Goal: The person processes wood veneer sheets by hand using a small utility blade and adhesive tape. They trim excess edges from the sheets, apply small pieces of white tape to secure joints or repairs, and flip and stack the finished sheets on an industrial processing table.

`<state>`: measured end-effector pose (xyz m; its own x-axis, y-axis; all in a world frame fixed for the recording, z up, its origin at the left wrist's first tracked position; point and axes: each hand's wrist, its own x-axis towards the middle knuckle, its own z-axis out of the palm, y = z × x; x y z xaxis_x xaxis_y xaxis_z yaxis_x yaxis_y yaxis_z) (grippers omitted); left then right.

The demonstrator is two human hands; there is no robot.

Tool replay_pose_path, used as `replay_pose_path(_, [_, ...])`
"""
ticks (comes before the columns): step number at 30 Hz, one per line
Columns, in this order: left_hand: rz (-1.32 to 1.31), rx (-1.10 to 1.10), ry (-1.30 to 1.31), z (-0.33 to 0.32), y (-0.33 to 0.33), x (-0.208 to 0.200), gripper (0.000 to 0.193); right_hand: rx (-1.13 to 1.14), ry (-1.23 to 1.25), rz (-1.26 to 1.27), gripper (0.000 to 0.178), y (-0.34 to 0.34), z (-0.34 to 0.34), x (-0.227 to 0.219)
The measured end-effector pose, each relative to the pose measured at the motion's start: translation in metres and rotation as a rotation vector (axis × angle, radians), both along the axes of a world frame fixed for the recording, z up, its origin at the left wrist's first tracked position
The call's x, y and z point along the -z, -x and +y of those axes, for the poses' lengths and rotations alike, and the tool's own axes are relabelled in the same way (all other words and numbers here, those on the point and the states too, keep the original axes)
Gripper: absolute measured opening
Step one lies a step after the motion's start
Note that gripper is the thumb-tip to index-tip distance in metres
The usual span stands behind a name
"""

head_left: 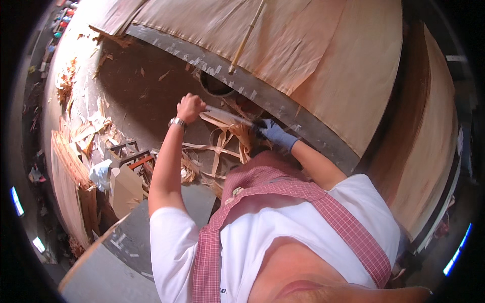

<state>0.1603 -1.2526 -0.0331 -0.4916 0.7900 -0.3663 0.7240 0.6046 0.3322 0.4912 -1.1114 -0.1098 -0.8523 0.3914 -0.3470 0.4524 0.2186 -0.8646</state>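
Observation:
My left hand [191, 107], bare with a metal-banded watch at the wrist, is closed round one end of a thin grey bar [228, 115]. The bar slants down to the right and is smeared, so its exact kind is unclear. At its other end my right hand [275, 133], in a blue-grey glove with dark fingers, is closed on it. Both hands are in front of my body, just short of the work table's edge [308, 126]. Wide, thin wood veneer sheets [328, 55] lie on that table, beyond the hands.
A yellowish stick [247, 35] lies across the veneer. Below the table edge stands a dark round bucket [216, 86]. Veneer scraps [91, 126] litter the floor, beside a veneer stack [70, 164]. A grey board [113, 270] is at the lower left; more veneer sheets [419, 136] are at right.

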Motion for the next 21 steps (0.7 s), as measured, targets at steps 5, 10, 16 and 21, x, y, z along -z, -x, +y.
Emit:
replay_pose_path(5, [0.021,-0.054,0.131,0.073,0.059,0.072,0.041,0.007,-0.512,-0.422,0.039,0.039,-0.004,-0.012])
replay_pose_path(10, [0.147,-0.014,-0.053,0.111,0.061,0.132,0.059,0.534,-0.264,-0.138,0.030,0.091,-0.055,-0.011])
replay_pose_path(16, [0.117,0.068,-0.035,0.119,0.070,0.141,0.043,1.484,0.464,0.402,0.024,0.222,-0.053,0.045])
replay_pose_path(21, [0.225,0.096,-0.151,0.091,0.094,0.121,0.032,1.328,0.594,0.323,0.026,0.265,-0.060,0.035])
